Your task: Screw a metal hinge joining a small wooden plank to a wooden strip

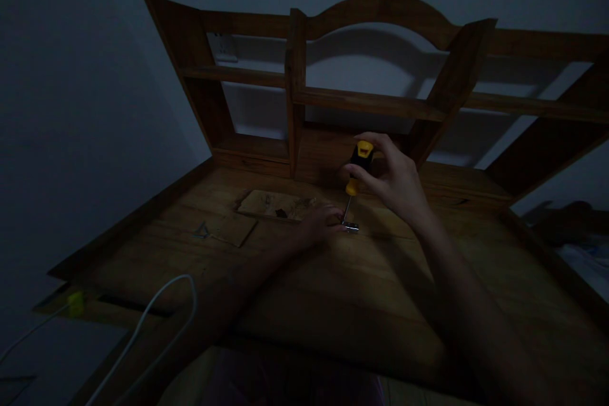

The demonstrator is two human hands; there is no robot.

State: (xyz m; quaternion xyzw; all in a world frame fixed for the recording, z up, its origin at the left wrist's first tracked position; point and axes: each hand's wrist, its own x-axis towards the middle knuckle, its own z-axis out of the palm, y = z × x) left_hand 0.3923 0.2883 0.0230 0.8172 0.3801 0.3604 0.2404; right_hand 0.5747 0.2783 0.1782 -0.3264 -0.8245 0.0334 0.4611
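My right hand [392, 181] grips the handle of a yellow and black screwdriver [358, 168], held upright with its tip down on a small metal bracket [351, 226] lying on the wooden desk top [361, 279]. My left hand [320, 222] rests on the desk just left of the bracket, fingers curled and pinching at it beside the screwdriver's tip. The room is dim, so finer detail of the bracket is lost.
A wooden shelf unit [304, 95] with several open compartments rises at the back of the desk. A flat board piece [276, 204] and a smaller one [235, 228] lie to the left. A white cable [157, 311] loops over the near left edge.
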